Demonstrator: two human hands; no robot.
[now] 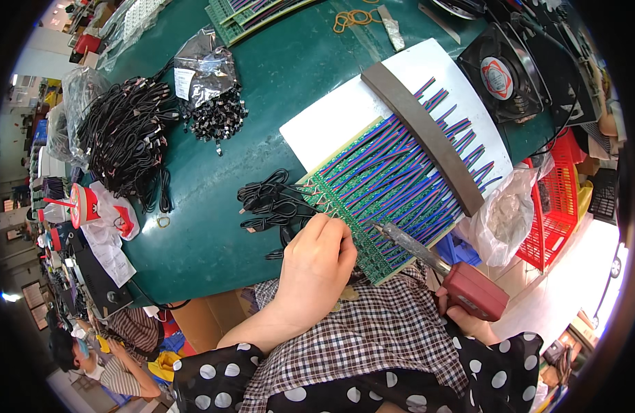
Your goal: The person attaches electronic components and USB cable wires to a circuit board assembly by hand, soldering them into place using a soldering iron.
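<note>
A panel of green circuit boards [335, 206] lies at the table's near edge, with rows of blue, red and black wires [379, 162] fanning out over white paper. My left hand [314, 265] is closed in a pinch at the panel's left near edge; whatever its fingers hold is hidden. Coiled black cables [269, 199] lie just beyond it, some reaching the panel's edge. My right hand [469, 322] grips the red handle of a soldering gun [472, 292]. The gun's tip points left, over or touching the boards. Across the wires rests a dark bar [424, 134].
Black cables [128, 131] are heaped at the left, beside a bag of connectors [211, 82]. A red-and-white cup [83, 205] stands at the left edge. A fan [500, 72] sits far right, above a red basket [555, 213]. Another person [125, 365] works at lower left.
</note>
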